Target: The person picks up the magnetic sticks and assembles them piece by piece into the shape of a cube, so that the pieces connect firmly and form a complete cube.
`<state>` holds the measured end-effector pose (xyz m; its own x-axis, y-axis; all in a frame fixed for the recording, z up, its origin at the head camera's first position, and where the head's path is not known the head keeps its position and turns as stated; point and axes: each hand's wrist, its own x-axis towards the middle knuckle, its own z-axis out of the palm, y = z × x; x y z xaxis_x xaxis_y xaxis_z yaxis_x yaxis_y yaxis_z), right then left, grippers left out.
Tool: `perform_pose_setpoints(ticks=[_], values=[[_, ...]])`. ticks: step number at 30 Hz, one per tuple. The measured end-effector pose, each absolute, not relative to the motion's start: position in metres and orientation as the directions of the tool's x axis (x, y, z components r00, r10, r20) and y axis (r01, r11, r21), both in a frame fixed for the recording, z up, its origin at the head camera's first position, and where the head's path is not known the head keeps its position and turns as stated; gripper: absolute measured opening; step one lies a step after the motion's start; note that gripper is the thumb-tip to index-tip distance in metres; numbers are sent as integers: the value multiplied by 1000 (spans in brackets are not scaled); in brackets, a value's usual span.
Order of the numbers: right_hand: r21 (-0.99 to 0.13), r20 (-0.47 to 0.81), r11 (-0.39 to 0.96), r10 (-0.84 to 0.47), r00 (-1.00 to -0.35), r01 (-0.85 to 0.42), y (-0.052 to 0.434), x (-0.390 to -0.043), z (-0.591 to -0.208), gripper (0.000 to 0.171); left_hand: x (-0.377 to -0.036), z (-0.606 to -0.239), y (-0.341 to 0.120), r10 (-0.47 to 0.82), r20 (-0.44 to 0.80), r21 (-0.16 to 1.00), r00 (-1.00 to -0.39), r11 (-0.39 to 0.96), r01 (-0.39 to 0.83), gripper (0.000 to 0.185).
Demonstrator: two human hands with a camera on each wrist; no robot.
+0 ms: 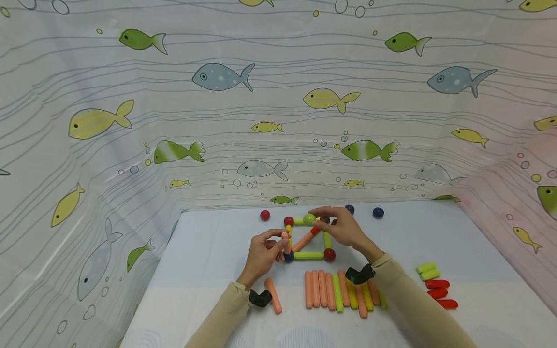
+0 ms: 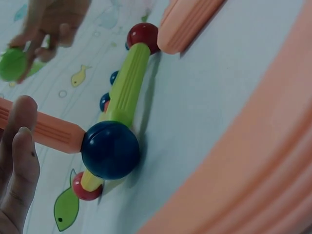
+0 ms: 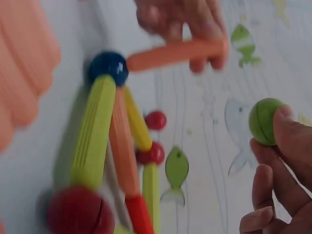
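Observation:
A flat square of green sticks (image 1: 308,255) with red balls (image 1: 329,254) at its corners and an orange diagonal lies mid-table. My left hand (image 1: 283,240) pinches an orange stick (image 1: 285,240) that stands up from the dark blue corner ball (image 1: 288,256). In the left wrist view that ball (image 2: 109,150) joins the orange stick (image 2: 41,129) beside my fingers (image 2: 19,146). My right hand (image 1: 315,222) holds a green ball (image 1: 309,219) over the far side of the square. The right wrist view shows the green ball (image 3: 265,122) against my fingertips (image 3: 292,139).
A row of orange, green and yellow sticks (image 1: 339,290) lies near the front, with a loose orange stick (image 1: 273,295) to its left. Short green (image 1: 426,270) and red pieces (image 1: 439,292) lie at the right. A red ball (image 1: 265,215) and dark blue balls (image 1: 378,212) rest at the back. Fish-print curtains surround the table.

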<state>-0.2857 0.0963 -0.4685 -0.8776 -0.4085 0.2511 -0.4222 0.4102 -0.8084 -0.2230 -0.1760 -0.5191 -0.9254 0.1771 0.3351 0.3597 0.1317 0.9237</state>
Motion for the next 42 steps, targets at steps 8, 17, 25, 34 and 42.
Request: perform_pose_setpoints(ticks=[8,17,25,34,42], values=[[-772,393,277,-501,-771,-573,56,-271,-460,29,-226,-518,-173,178,354,917,-918,126,378,24],[-771,385,276,-515,-766,-574,47,-265,-466,30,-227,-519,-170,182,356,912,-917,146,383,19],[-733,422,242,-571,-704,-635,51,-265,-465,33,-223,-519,-167,191,396,892,-898,151,426,32],[-684,396,364,-544,-740,-633,87,-268,-467,34,-222,-509,-161,218,426,894,-878,44,445,48],[-667,246,515,-530,-811,-539,138,-268,-483,24,-221,-504,-165,226,428,890,-875,65,452,36]])
